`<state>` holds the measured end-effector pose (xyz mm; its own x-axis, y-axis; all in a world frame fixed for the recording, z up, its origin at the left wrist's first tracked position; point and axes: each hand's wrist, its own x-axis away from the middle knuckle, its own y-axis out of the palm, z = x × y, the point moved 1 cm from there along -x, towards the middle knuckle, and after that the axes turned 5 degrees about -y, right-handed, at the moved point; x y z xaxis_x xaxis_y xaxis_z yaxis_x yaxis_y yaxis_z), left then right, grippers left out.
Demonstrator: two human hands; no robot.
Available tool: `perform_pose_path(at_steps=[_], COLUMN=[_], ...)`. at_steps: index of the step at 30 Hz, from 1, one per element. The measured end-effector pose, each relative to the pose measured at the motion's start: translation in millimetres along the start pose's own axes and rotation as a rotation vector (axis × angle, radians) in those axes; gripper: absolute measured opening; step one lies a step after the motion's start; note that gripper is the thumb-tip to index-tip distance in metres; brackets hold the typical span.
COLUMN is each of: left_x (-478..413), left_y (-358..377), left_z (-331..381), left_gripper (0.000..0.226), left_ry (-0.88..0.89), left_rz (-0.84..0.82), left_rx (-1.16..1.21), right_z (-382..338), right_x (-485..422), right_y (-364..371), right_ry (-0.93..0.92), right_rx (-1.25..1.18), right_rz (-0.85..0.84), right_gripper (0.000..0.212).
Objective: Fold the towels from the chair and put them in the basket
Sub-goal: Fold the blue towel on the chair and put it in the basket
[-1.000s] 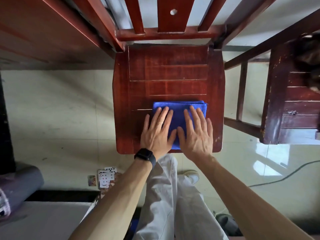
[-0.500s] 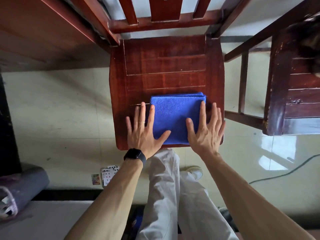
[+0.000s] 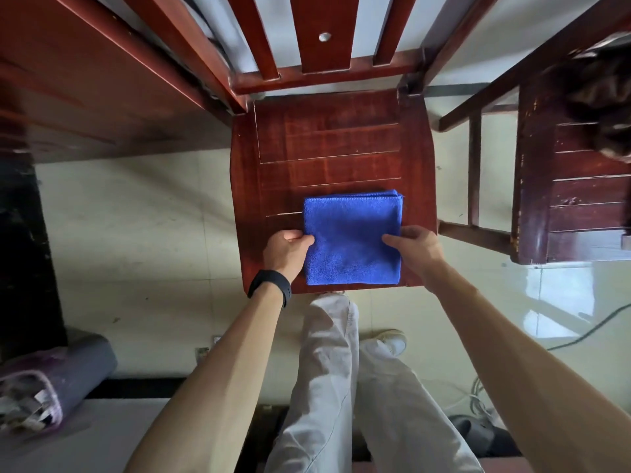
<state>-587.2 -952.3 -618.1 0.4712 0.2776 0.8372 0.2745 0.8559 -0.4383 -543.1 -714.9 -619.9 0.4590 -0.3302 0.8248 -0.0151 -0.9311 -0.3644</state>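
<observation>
Both hands pinch plush square towel on glossy wooden chair

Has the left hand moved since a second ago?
Yes: against the still blue towel, the left hand slid left off its top to grip its left edge.

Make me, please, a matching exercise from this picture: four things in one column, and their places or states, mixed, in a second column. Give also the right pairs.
Column one:
1. blue towel
2. left hand
3. black wristband
4. rolled mat

Column two:
A. lies on the floor, at the lower left
B. lies folded on the chair seat
C. sits on the left wrist
D. pinches the towel's left edge

Pairs: 1-B, 2-D, 3-C, 4-A.
</observation>
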Motion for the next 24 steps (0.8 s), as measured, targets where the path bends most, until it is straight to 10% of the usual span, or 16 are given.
perform_pose_path(at_steps=[8, 24], left_x=[1.5, 80.8], left_y=[-0.4, -30.4], left_z=[4.2, 49.4], left_gripper=[0.026, 0.030], left_ry=[0.077, 0.110], left_rz=[0.019, -0.458], left_rx=[-0.116, 0.283], right_z=[-1.8, -10.9], right_x=[9.0, 73.8], right_y=[-3.9, -78.8], right_ry=[-0.027, -0.075], right_rx=[-0.152, -0.468], right_rz=[0.024, -0.326], right_gripper=[0.034, 0.018])
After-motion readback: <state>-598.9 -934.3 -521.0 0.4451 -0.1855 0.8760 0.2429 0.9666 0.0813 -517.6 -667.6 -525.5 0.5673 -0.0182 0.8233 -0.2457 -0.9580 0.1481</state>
